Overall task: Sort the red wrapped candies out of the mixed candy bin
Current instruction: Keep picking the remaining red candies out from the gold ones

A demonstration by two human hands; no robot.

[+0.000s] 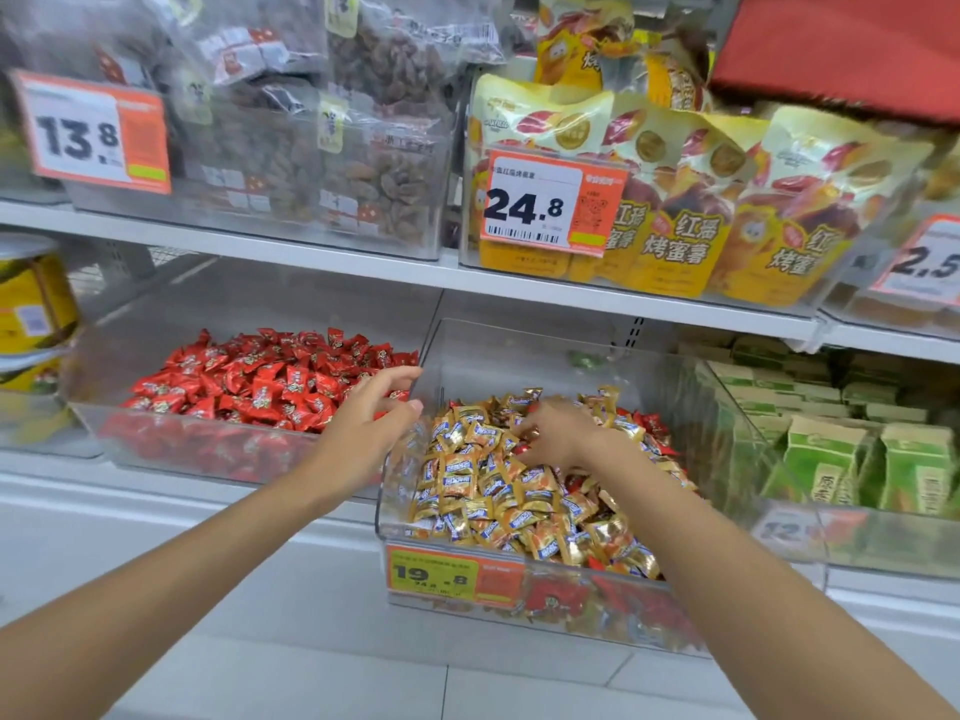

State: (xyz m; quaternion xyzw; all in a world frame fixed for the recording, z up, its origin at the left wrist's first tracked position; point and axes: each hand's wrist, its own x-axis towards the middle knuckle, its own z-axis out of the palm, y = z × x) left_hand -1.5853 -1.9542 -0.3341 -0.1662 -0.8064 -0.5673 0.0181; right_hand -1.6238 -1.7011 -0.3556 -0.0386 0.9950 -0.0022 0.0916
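Observation:
A clear mixed candy bin (519,337) is pulled out from the lower shelf. It holds several gold-and-blue wrapped candies (483,485), with red wrapped candies (652,423) at its right side and low behind its front wall. My right hand (563,433) reaches into the pile, fingers curled down, pinching a red candy (522,449) that is mostly hidden under the fingers. To the left, a second clear bin (85,410) is filled with red candies (260,381). My left hand (371,415) hovers over that bin's right end, fingers spread and holding nothing.
An orange price tag (454,574) hangs on the mixed bin's front. Green cartons (831,459) fill the bin to the right, and yellow cans (31,304) stand at the far left. The shelf above (311,254) carries bagged snacks. White floor tiles lie below.

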